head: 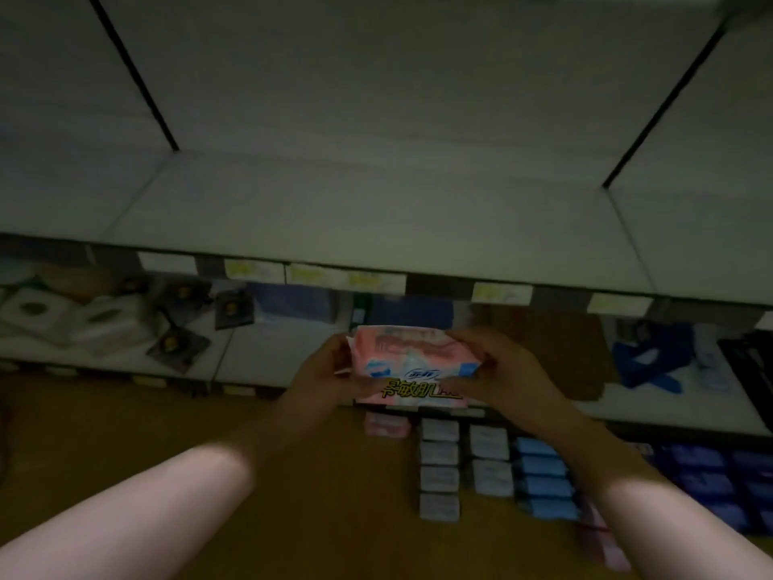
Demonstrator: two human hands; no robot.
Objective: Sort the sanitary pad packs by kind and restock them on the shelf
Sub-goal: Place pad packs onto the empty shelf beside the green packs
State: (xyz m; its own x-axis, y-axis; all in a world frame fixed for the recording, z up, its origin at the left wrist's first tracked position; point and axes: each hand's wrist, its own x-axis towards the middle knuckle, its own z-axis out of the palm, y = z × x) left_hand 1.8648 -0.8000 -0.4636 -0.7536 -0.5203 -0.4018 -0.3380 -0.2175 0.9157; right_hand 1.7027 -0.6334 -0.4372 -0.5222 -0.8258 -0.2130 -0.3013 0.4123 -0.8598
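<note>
You clutched the pink pack (412, 362) in left hand (324, 370) and right hand (497, 366) just below the shelf (376, 211), sorted rows (464, 466) beneath it unshelved.

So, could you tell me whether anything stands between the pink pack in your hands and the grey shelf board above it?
Nothing visible does. The left hand and right hand hold the pink pack just below the front edge of the shelf board, whose top shows no goods.

The pink pack (412, 370) bears yellow characters, "敏肌" among them
</note>
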